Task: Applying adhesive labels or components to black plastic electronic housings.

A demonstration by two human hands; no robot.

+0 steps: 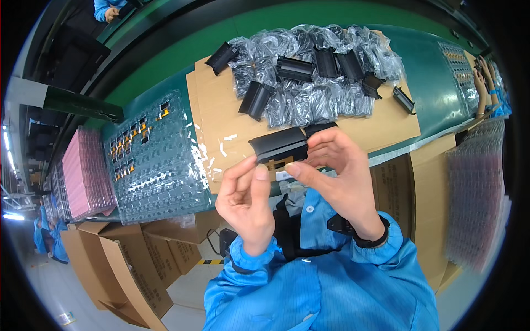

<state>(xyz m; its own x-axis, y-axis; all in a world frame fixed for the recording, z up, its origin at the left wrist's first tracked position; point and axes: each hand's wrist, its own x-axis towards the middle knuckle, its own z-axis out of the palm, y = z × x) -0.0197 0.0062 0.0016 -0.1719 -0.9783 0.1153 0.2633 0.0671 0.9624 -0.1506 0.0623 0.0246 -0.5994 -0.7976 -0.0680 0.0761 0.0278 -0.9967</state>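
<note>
Between my two hands is a black plastic housing (pixel 280 144), long and trough-shaped, lifted over the near edge of the cardboard sheet. Along its near side shows an amber-coloured flat piece (pixel 279 164) with an opening in it. My left hand (pixel 245 201) pinches the left end with thumb and fingertips. At the other end my right hand (pixel 342 179) grips with its fingers behind and thumb against the amber piece. Another black part (pixel 320 128) shows just beyond my right fingers, partly hidden. Several similar black housings (pixel 256 100) lie on clear plastic bags (pixel 298 105) farther back.
A cardboard sheet (pixel 386 124) lies on the green bench, with white paper scraps (pixel 222 148) at its left. Clear trays (pixel 157 190) with small amber-and-black parts lie leftward. Pink stacked trays (pixel 83 171) and open cartons (pixel 130 270) stand lower left. Other people's hands (pixel 480 83) work at far right.
</note>
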